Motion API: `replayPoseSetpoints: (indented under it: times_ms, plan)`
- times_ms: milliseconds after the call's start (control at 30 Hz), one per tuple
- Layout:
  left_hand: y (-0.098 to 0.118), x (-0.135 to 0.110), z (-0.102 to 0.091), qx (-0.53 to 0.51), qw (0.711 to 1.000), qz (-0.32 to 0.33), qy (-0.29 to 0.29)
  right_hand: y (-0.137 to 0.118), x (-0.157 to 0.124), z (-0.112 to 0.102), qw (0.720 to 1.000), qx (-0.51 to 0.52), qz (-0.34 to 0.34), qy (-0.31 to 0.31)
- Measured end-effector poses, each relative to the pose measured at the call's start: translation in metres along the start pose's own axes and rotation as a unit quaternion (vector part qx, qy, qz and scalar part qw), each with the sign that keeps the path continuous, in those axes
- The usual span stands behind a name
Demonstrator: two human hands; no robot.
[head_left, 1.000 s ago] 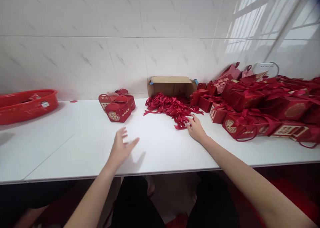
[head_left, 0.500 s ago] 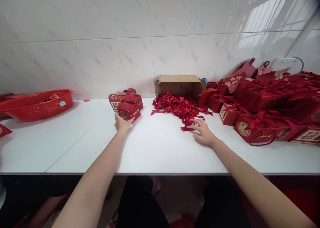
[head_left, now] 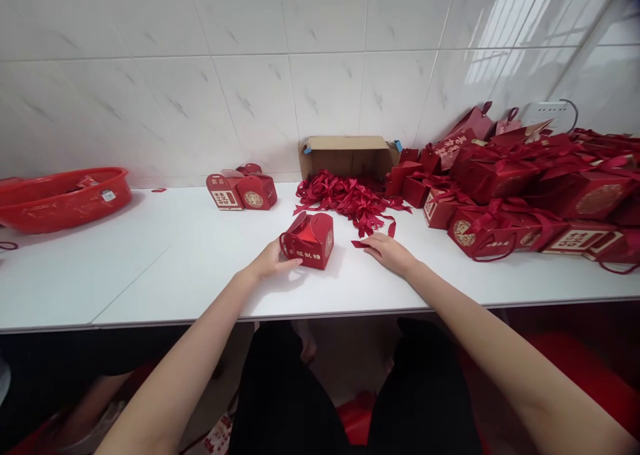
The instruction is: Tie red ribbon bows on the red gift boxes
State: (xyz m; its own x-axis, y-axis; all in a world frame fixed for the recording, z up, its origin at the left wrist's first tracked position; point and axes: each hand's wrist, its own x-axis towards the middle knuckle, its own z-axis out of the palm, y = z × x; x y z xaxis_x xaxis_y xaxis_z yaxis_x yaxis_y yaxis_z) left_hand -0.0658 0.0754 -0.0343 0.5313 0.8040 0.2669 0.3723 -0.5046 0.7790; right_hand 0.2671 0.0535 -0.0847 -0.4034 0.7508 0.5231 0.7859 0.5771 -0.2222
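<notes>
My left hand is closed round the left end of a small red gift box with gold lettering, which is in front of me on the white table. To the right, my right hand pinches the end of a dark red ribbon at the near side of a tangled ribbon pile. This pile spills from a cardboard box lying on its side against the wall. Two more red gift boxes stand together at the back, left of the ribbons.
A large red plastic basin sits at the far left. Many finished-looking red boxes with ribbon bows are heaped on the right. A white power strip is behind them by the tiled wall. The table's front edge runs above my legs.
My left hand has brought one gift box from the group at the back toward me and to the right. My right hand has drawn a ribbon end slightly nearer. The view has shifted a little.
</notes>
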Motion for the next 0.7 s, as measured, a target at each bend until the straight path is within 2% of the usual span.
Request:
replayPoseSetpoints:
  times_ms: [67,200,267,333,400,433,467,533,600,633,700]
  plan:
    - [0.007,-0.004,0.007,-0.008,0.998,0.036,0.051,0.0,-0.001,0.002,1.0,0.002,0.003,0.005]
    - [0.014,-0.018,0.021,0.032,0.967,0.043,0.25,0.003,-0.001,0.003,1.0,0.006,0.008,0.016]
    - [0.016,-0.031,0.025,0.09,0.948,0.07,0.296,0.003,-0.001,0.002,1.0,0.005,0.016,0.018]
    - [0.02,-0.045,0.026,0.17,0.938,0.142,0.267,0.001,0.0,0.001,0.999,0.002,0.029,0.022]
    - [0.024,-0.055,0.026,0.231,0.928,0.217,0.196,-0.002,0.001,-0.001,0.999,0.001,0.044,0.022]
    - [0.026,-0.058,0.026,0.241,0.925,0.236,0.176,-0.003,0.001,-0.002,0.999,0.002,0.049,0.021]
    - [0.028,-0.059,0.026,0.238,0.925,0.235,0.18,-0.004,0.001,-0.003,0.998,0.002,0.054,0.019]
    - [0.03,-0.053,0.027,0.184,0.93,0.174,0.266,-0.005,0.001,-0.005,0.998,0.002,0.06,0.017]
    - [0.029,-0.038,0.027,0.07,0.93,0.064,0.356,-0.006,0.0,-0.006,0.998,-0.004,0.065,0.019]
    - [0.028,-0.029,0.027,0.002,0.928,0.01,0.372,-0.007,-0.001,-0.007,0.997,-0.008,0.068,0.021]
    - [0.025,-0.011,0.026,-0.11,0.927,-0.055,0.356,-0.008,-0.002,-0.008,0.997,-0.016,0.069,0.023]
